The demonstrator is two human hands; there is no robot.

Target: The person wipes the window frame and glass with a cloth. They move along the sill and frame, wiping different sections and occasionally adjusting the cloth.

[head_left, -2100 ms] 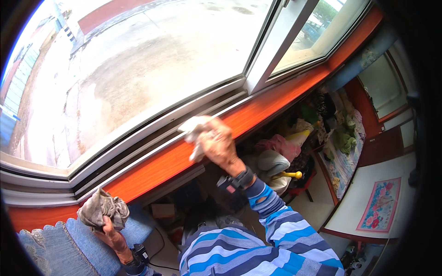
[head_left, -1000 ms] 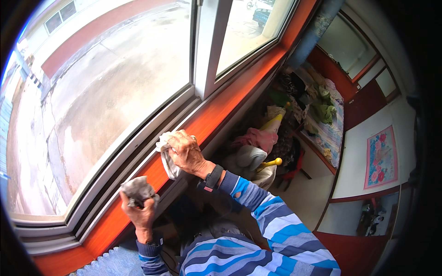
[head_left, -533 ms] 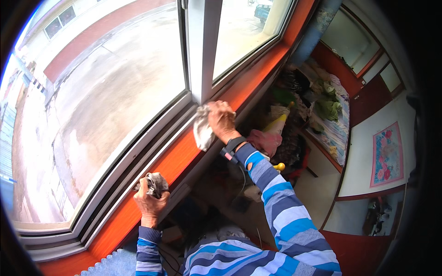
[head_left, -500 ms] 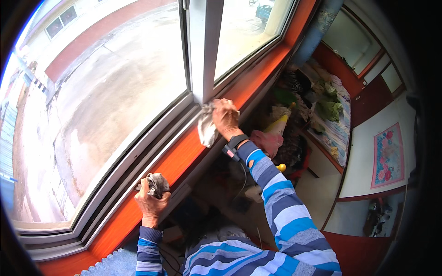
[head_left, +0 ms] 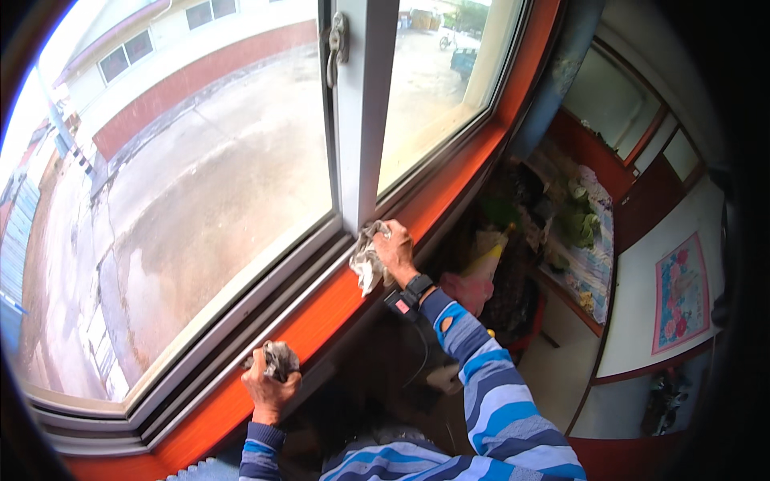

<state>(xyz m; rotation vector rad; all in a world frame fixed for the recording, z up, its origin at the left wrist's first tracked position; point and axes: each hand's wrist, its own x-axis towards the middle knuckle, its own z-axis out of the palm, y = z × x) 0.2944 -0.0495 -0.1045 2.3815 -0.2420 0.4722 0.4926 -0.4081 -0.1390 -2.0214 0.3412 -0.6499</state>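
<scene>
My right hand grips a pale, grimy cleaning rag against the orange window sill, just below the upright grey post of the window frame. Part of the rag hangs loose on the left of my fingers. Lower on the sill, my left hand is closed around a crumpled grey cloth, which bulges out above the thumb and fingers. The dark sliding track runs alongside the sill, between it and the glass.
A window latch sits high on the post. To the right stands a bed heaped with clothes and bedding, with a pink plastic bag in front of it. A blue pipe rises beyond the sill. A cable dangles by my right wrist.
The view has tilted upward, so the latch now shows and both hands appear lower in the picture. Each hand keeps its cloth; the right one stays by the post.
</scene>
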